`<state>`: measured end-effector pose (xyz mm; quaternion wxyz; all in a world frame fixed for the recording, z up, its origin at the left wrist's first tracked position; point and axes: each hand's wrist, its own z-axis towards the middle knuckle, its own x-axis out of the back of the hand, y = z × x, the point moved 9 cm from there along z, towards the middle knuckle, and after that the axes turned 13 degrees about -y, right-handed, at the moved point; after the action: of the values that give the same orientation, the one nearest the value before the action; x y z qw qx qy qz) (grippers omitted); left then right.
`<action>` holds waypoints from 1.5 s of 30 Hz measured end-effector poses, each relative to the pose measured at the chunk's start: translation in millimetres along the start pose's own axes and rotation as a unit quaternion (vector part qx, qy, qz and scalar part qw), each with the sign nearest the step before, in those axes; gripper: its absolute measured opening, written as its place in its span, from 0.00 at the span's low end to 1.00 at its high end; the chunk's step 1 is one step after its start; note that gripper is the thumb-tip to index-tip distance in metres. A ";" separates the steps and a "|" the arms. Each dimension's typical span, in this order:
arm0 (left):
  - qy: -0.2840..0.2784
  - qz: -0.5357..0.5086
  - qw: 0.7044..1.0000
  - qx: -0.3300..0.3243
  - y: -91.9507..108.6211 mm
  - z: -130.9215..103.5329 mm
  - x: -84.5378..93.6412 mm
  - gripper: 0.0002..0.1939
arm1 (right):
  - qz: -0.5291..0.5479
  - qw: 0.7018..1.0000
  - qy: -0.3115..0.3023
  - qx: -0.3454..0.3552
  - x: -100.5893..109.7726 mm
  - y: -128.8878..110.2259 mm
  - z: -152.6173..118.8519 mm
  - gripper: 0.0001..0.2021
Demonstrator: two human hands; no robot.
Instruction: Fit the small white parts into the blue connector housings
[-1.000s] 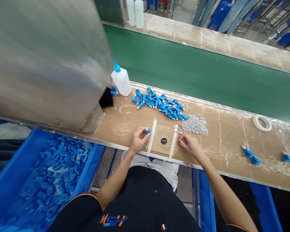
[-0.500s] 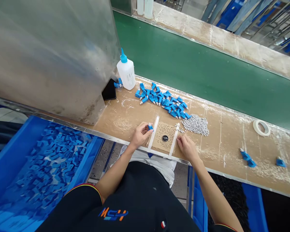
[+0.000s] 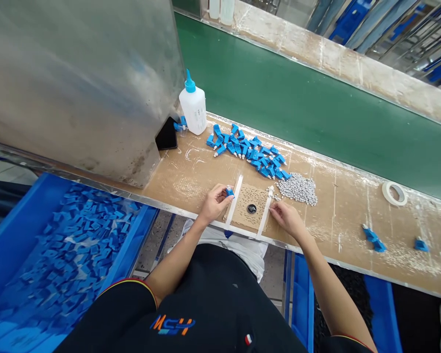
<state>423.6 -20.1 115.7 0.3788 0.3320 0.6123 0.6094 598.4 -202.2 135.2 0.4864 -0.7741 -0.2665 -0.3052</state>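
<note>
My left hand (image 3: 213, 203) pinches a small blue plastic connector (image 3: 229, 192) at the left tape strip of a taped square (image 3: 250, 206) on the bench. A small black round part (image 3: 251, 209) lies in the middle of that square. My right hand (image 3: 287, 217) rests at the right tape strip with its fingers curled together; what it pinches is too small to tell. Just beyond it lies a heap of small grey pieces (image 3: 298, 189). Further back is a pile of blue connectors (image 3: 250, 152).
A white squeeze bottle with a blue cap (image 3: 193, 107) stands by a large metal housing (image 3: 77, 83). A green conveyor belt (image 3: 316, 98) runs behind the bench. A tape roll (image 3: 394, 192) and loose blue parts (image 3: 373, 239) lie right. A blue bin of blue parts (image 3: 59, 250) sits lower left.
The camera tilted and shifted slightly. My right hand drew in from beside the grey heap to the right tape strip. My left hand kept its hold on the blue connector.
</note>
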 end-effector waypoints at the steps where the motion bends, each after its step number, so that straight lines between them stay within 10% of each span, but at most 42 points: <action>1: 0.002 -0.002 1.000 0.000 -0.3 0.0 0.3 0.15 | 0.047 0.999 -0.003 -0.007 0.5 0.8 -0.5 0.13; 13: 0.004 -0.105 0.994 0.038 -13.3 0.0 -1.0 0.20 | 0.249 0.967 -0.007 -0.047 6.0 5.3 2.8 0.25; 21: -0.005 -0.099 0.993 0.061 -14.3 -0.7 -3.3 0.19 | 0.000 1.000 0.017 0.012 1.8 -47.4 7.0 0.11; 29: 0.000 -0.111 0.992 0.062 -15.4 -2.0 -2.8 0.20 | -0.263 0.964 0.007 0.025 -22.7 -71.2 26.5 0.11; 45: 0.002 -0.135 0.989 0.055 -12.4 -6.2 -5.5 0.20 | -0.238 0.970 0.052 0.027 -0.6 -65.5 17.0 0.10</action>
<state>421.6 -28.4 103.5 0.4375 0.2650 0.6853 0.5184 555.1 -161.5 167.7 0.4340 -0.6581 -0.4258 -0.4443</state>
